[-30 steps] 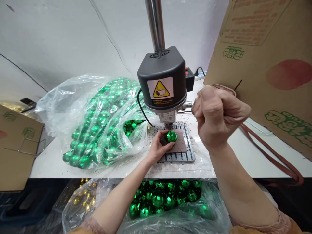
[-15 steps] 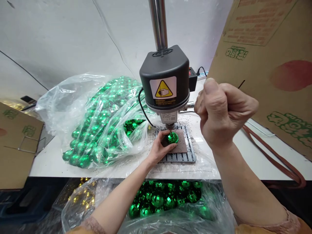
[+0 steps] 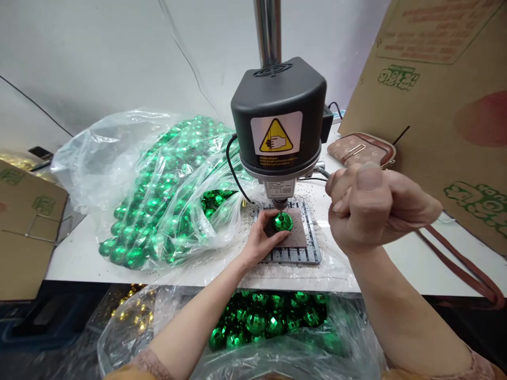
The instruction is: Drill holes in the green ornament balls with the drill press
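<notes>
A shiny green faceted bauble (image 3: 282, 222) rests on the brown board (image 3: 297, 238) on the slotted metal base plate (image 3: 316, 250). My left hand (image 3: 263, 237) pinches it from the left between thumb and fingers. Right above stands the black drill press (image 3: 277, 116), its bit coming down onto the top of the bauble; how deep it goes, I cannot tell. My right hand (image 3: 372, 206) is closed in a fist around the feed lever (image 3: 322, 171) at the machine's right side, hiding the lever's end.
A clear plastic bag (image 3: 158, 200) of green baubles lies left of the press. Another bag (image 3: 273, 322) of them sits below the table edge. Cardboard boxes (image 3: 431, 121) flank both sides. A strapped purse (image 3: 362, 149) lies at the right. Dark shavings are scattered around the base.
My right hand has come down and slightly right with the lever, uncovering the purse. The press head appears lower and larger. My left hand stays on the bauble.
</notes>
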Available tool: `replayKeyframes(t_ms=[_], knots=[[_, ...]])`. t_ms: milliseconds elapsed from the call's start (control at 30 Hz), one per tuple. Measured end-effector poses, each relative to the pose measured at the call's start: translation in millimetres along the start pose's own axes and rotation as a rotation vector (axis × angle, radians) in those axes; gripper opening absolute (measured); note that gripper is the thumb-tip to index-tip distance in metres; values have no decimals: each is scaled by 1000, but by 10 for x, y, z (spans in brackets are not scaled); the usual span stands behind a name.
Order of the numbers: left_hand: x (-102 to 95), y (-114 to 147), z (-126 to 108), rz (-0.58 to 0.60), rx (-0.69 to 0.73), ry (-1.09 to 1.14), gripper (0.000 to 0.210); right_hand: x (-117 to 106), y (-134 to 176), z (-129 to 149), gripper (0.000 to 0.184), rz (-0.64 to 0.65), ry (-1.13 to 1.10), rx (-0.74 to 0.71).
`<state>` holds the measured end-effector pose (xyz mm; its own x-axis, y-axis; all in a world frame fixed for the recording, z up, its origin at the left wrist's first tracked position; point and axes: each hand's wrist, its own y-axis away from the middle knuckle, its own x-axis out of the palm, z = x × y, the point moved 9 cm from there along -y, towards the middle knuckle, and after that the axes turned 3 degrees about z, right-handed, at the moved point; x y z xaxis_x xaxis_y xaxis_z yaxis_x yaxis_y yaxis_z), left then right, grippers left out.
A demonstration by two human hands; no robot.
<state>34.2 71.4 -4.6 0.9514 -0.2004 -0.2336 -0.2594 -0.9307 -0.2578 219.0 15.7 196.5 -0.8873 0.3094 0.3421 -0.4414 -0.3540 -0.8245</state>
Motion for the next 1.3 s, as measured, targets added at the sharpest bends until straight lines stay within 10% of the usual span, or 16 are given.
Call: replayKeyframes(t_ms=[1033, 1300], knots=[[-23, 11, 1, -30, -24, -11, 49, -54, 276, 18, 44, 134, -177, -373], [-40, 19, -73, -100, -8, -62, 44, 99, -164, 24, 46, -2, -41, 28]])
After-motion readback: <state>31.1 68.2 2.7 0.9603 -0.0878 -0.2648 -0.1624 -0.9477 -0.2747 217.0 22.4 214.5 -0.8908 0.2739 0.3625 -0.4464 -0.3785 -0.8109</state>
